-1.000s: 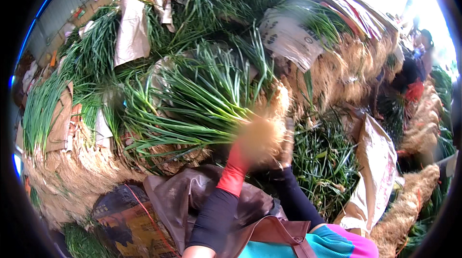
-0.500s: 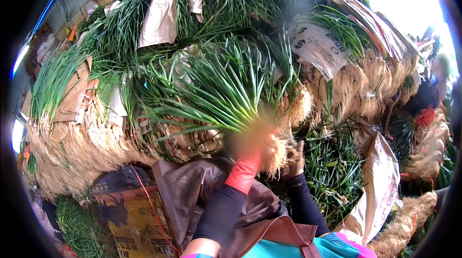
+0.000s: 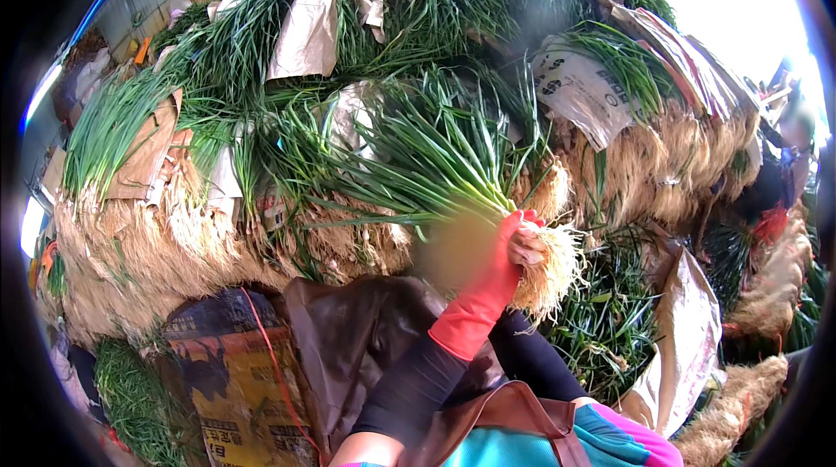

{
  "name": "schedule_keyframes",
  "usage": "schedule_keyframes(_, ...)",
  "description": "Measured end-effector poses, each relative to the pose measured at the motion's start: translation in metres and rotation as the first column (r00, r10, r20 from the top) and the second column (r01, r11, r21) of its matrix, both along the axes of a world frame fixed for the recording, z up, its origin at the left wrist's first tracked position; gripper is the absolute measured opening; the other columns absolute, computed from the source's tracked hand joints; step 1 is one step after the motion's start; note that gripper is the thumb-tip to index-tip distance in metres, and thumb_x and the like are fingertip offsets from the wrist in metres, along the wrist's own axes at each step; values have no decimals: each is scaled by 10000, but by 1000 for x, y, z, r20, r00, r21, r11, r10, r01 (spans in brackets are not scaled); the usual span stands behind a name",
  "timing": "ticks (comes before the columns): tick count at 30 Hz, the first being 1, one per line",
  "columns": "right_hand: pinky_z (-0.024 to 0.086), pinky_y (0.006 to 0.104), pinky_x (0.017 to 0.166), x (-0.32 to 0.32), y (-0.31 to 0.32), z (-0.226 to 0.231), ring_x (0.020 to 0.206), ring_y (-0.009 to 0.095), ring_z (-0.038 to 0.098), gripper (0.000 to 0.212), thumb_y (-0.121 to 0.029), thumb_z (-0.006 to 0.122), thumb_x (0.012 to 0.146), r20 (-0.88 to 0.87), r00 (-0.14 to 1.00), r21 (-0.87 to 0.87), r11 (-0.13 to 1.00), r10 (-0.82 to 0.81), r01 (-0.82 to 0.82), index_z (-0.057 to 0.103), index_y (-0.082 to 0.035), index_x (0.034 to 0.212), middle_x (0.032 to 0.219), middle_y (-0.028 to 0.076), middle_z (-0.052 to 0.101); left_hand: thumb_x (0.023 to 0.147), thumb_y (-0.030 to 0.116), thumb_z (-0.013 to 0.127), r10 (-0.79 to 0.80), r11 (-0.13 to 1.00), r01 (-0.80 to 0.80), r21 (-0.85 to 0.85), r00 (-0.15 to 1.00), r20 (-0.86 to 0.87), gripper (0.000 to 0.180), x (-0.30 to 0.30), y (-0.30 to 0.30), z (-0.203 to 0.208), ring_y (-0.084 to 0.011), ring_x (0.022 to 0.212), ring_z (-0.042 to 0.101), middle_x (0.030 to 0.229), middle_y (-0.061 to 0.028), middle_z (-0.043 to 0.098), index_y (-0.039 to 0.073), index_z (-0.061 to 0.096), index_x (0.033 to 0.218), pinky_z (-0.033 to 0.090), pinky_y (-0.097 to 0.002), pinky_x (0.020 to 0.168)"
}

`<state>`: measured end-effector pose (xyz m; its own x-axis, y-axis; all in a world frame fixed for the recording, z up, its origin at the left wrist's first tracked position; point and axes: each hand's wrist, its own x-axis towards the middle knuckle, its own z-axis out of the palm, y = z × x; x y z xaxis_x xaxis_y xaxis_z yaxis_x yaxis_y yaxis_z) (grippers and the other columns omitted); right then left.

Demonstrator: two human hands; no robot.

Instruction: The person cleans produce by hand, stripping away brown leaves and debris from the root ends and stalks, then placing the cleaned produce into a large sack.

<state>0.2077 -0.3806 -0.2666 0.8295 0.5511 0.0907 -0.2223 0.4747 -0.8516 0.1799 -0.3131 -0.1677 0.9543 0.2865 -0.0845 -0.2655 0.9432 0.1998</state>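
Note:
My left hand (image 3: 503,249), in a red rubber glove, is closed around the lower stems of a bunch of green garlic (image 3: 444,154). The long leaves fan up and to the left, while the pale, shaggy roots (image 3: 553,275) hang on the right of the glove. My right forearm (image 3: 535,358), in a dark sleeve, reaches up behind the left one. The right hand is mostly hidden by the glove and the roots, so its fingers cannot be made out. Pale knobs beside the red glove may be bulbs or fingertips.
Rooted greens are stacked ahead, with a wall of roots (image 3: 148,267) at left and another (image 3: 670,145) at right. Loose leaves (image 3: 610,319) lie right of me beside a pale sack (image 3: 684,336). A yellow-brown printed bag (image 3: 248,380) stands at lower left, next to my brown apron (image 3: 348,345).
My left hand and the bunch have moved right. My right hand, visible beside the roots before, is now mostly covered by the glove and the bunch. The view has shifted slightly.

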Motion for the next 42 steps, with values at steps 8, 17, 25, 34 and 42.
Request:
schedule_keyframes(8,479,403,845,-5,-10,0,1007,281,586,386,-374,464,889,90,996,-92,996,-5,13,577,-64,1088,1078,143,605,909,206,537,8,1000,-8,0,997,-78,292,-17,-5,2,-27,566,420,970,-112,603,25,499,1135,332,-153,491)
schedule_keyframes(17,488,394,825,-4,-16,6,999,281,594,341,-343,491,866,385,917,-428,900,103,79,617,-69,1023,1051,145,620,908,223,556,50,994,-38,-105,992,112,337,-59,-32,32,-37,587,411,760,7,506,-1,474,1147,332,-156,473)
schedule_keyframes(25,495,385,807,40,-7,1,992,282,602,304,-316,516,845,577,516,-811,368,633,456,653,-73,965,1026,147,632,910,226,517,125,987,-154,40,911,394,412,-134,-51,67,-211,1068,513,1087,-91,535,32,403,1254,416,-322,908)
schedule_keyframes(34,504,376,787,106,-65,-26,984,282,610,267,-285,544,821,373,432,-764,7,821,645,692,-77,900,998,149,647,817,222,599,410,804,-529,271,823,393,773,-303,-44,93,-237,932,578,1079,-130,559,69,161,1435,442,-360,773)
schedule_keyframes(42,466,467,766,155,-89,-82,903,365,607,331,-315,478,850,371,363,-740,35,855,672,667,-61,949,918,200,646,714,196,604,983,100,-881,463,160,92,853,-506,-26,-29,-249,976,596,1066,-103,587,41,171,1432,364,-480,1000)
